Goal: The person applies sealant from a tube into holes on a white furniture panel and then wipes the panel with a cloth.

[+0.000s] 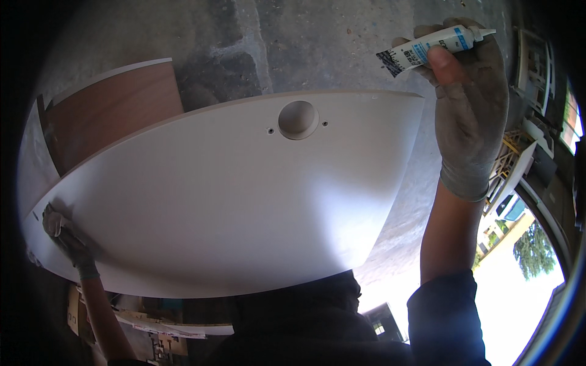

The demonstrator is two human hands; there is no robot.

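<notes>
My right hand (pixel 473 104), in a thin grey glove with a bare thumb tip, grips a white squeeze tube (pixel 433 50) with blue markings. The tube is raised at the upper right, its pointed nozzle facing right and its flat tail end left. Below lies a large white panel (pixel 244 195) with a curved edge. It has a round hole (pixel 298 120) near its far edge, with a small screw hole on each side. My left hand (pixel 72 244), also gloved, rests on the panel's left end. Its fingers are bunched on a small pale thing (pixel 55 222) that I cannot make out.
A brown curved panel (pixel 116 113) with a pale rim stands behind the white one at the far left. Grey stained concrete floor (pixel 317 49) stretches beyond. Stacked frames and boards (pixel 519 146) line the right side. Bright daylight enters at the lower right.
</notes>
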